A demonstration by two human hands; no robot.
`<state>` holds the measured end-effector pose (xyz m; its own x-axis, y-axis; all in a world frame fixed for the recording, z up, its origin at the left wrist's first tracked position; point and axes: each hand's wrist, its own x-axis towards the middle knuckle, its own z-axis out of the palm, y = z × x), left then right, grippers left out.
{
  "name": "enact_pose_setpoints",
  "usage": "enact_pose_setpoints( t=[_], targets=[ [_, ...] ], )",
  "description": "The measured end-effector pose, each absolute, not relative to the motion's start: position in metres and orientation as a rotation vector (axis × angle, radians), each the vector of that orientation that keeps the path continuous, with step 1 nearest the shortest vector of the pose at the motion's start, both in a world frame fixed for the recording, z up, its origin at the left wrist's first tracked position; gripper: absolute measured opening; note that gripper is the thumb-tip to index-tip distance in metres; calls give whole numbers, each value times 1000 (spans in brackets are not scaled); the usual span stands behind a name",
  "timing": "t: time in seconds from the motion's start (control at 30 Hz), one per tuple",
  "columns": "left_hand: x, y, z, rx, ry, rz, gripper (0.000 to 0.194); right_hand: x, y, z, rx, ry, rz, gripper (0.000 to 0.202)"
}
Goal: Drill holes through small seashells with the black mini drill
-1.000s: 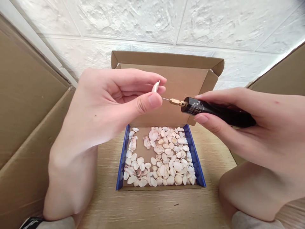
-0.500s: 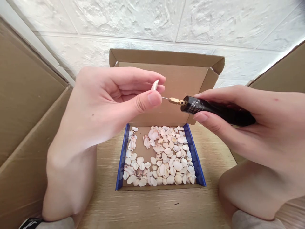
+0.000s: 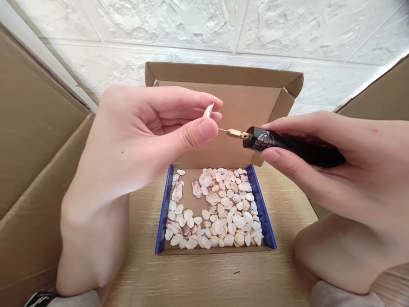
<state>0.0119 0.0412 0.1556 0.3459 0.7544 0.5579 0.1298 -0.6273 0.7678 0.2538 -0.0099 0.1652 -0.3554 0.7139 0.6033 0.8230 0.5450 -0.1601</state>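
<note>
Pinched between the thumb and fingers of my left hand [image 3: 153, 132] is a small white seashell [image 3: 208, 111], seen nearly edge-on. My right hand [image 3: 332, 157] is wrapped round a black mini hand drill [image 3: 287, 147] that points left. A brass chuck [image 3: 237, 134] at its front holds a thin bit [image 3: 223, 129]. The bit's tip passes behind my left thumb, so whether it touches the shell is hidden. Below both hands, many white, cream and pinkish shells [image 3: 220, 228] lie spread in a cardboard box [image 3: 269, 224] with blue sides.
The box's open lid [image 3: 246, 106] stands up at the back, before a white brick-patterned wall [image 3: 204, 25]. Cardboard panels rise at the left [image 3: 35, 128] and right [image 3: 380, 94]. A small dark sliver [image 3: 237, 272] lies on the wooden table [image 3: 191, 281] in front of the box.
Both hands keep their grips on the shell and the drill. They appear very slightly higher in view, while the shells in the box stay the same.
</note>
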Motion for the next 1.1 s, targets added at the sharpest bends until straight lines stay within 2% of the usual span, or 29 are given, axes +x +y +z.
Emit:
enact_pose_setpoints(
  t=[0.1,0.8,1.1],
  targets=[
    [12,41,156,1940,785,1274,23,252,-11,167,-1266,-2149,-244,13],
    [13,43,154,2078,767,1342,24,252,-10,166,-1256,-2140,-199,21],
    [12,43,153,2099,740,1346,23,253,-8,167,-1252,-2152,-210,17]
  ],
)
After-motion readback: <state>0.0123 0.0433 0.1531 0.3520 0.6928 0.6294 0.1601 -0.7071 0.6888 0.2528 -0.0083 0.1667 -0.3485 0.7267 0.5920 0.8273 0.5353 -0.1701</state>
